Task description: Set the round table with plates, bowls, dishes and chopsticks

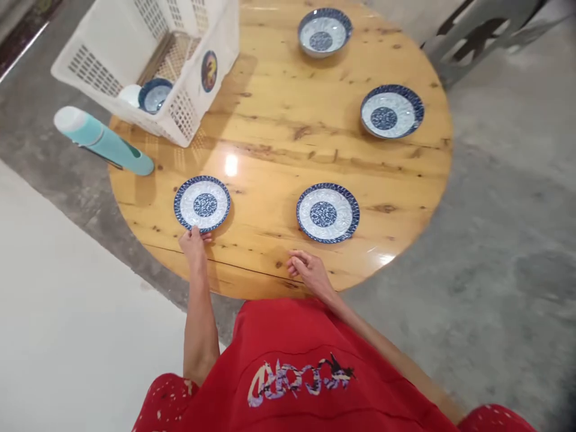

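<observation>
At the near left of the round wooden table [265,174], my left hand [194,241] pinches the near rim of a blue-and-white plate [204,204], thumb on top and fingers at its edge. My right hand [308,270] hovers by the table's near edge, its fingers loosely curled with nothing visible in them. Just beyond it, untouched, lies another blue-and-white plate [328,213]. Farther off on the right side are two matching blue-rimmed bowls, a nearer bowl [392,111] and a far bowl [324,32].
A white perforated plastic basket [180,114] stands at the far left, with a small blue-rimmed bowl [155,96] inside. A tall turquoise bottle [105,141] stands at the table's left edge. A grey plastic chair [481,36] is beyond the table at the upper right.
</observation>
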Demonstrator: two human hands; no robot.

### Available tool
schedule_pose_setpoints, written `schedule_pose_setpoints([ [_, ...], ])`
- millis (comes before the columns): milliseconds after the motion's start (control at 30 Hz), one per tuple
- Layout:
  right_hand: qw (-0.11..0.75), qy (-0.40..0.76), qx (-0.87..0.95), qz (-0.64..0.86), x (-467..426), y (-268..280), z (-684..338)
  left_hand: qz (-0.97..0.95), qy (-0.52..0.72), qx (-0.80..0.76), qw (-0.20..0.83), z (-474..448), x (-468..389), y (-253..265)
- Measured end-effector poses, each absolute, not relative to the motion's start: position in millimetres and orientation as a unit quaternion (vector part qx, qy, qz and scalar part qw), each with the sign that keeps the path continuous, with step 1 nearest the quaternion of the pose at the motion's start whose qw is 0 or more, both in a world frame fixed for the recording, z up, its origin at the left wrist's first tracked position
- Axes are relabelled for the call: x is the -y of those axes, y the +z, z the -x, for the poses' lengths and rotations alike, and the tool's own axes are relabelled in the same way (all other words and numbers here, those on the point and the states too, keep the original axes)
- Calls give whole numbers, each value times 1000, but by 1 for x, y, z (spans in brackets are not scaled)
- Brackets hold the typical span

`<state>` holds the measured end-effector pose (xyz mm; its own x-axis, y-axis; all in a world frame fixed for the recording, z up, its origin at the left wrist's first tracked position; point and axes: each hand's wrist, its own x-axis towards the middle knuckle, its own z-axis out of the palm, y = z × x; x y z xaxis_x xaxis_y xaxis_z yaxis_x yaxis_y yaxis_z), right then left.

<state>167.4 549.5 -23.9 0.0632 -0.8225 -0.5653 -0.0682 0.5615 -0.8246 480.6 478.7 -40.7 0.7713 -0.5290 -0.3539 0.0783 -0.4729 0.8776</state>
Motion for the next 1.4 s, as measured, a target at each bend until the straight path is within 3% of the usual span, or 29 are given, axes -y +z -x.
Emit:
schedule_pose_setpoints([
  [467, 631, -289, -627, 354, -549, -32, -157, -804, -329, 174, 464, -480, -492, -32],
  [1067, 638, -289, -634, 326, -556, -30, -157, -788, -323, 145, 503, -481, -561, -34],
  [1400, 615, -286, -661, 322, -566, -30, -153, -762, -378, 262, 456, -437, -535, -30],
])
